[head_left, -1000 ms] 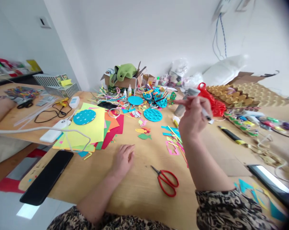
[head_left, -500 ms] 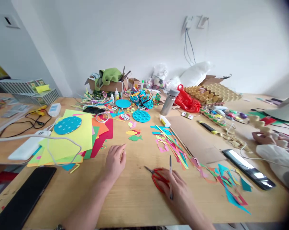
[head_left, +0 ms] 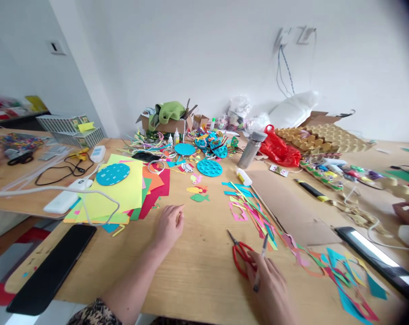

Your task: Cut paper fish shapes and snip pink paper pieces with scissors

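Note:
My right hand [head_left: 268, 280] is closed around a grey pen [head_left: 261, 262], which points up and away from me. Its fingertips are at the red handles of a pair of scissors [head_left: 241, 257]; how firmly they grip these is hidden. My left hand [head_left: 169, 228] rests on the table with fingers loosely bent and nothing visible in it. Beyond it lie a green paper fish [head_left: 200, 197] and a yellow and red paper fish [head_left: 195, 190]. Cut paper strips [head_left: 255, 212] and a pink paper frame [head_left: 237, 211] lie beyond the scissors.
Coloured paper sheets [head_left: 132, 198] with a blue spotted disc [head_left: 113, 174] are at the left, a black phone [head_left: 53, 268] nearer. A steel bottle [head_left: 252, 150], glue bottle [head_left: 244, 177], cardboard [head_left: 285, 201] and utility knife [head_left: 311, 190] are at right. Another person's hand [head_left: 407, 213] shows at the right edge.
My right hand has moved right with the pen, and the scissors have shifted and turned along with it. My view has swung slightly left. The left hand stays in place.

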Motion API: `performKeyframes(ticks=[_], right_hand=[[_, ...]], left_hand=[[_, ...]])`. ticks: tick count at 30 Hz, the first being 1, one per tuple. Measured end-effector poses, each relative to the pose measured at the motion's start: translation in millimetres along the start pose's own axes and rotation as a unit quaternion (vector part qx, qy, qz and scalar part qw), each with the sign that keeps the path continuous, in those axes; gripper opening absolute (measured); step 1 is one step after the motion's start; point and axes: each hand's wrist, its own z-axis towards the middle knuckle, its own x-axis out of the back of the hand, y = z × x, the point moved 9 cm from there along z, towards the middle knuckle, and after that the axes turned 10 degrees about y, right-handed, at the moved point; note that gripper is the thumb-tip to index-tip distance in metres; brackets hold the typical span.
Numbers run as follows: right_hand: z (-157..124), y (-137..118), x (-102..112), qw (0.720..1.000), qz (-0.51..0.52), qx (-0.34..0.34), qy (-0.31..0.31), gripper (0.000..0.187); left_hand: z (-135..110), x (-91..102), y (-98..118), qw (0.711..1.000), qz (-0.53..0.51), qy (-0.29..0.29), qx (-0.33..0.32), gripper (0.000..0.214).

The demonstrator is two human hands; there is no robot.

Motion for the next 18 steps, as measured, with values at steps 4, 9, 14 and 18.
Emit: performKeyframes(ticks=[4, 9, 14, 18], right_hand=[[20, 16, 5, 1.000, -0.003, -0.029, 0.007, 0.021], [92, 4, -18, 0.994, 0.086, -0.043, -0.050, 0.018], [166, -15, -80, 0.978, 0.123, -0.021, -0.167, 0.013], [204, -19, -121, 0.975, 0.117, -0.006, -0.188, 0.015]], left_hand=[[-4, -3.4, -1, 1.000, -0.010, 0.003, 0.008, 0.029], [-8, -12.8, 19, 0.997, 0.013, -0.070, -0.011, 0.031], [8, -36.1, 41, 0.981, 0.079, -0.161, -0.078, 0.030], [19, -67.6, 41, 0.969, 0.115, -0.183, -0.118, 0.039]])
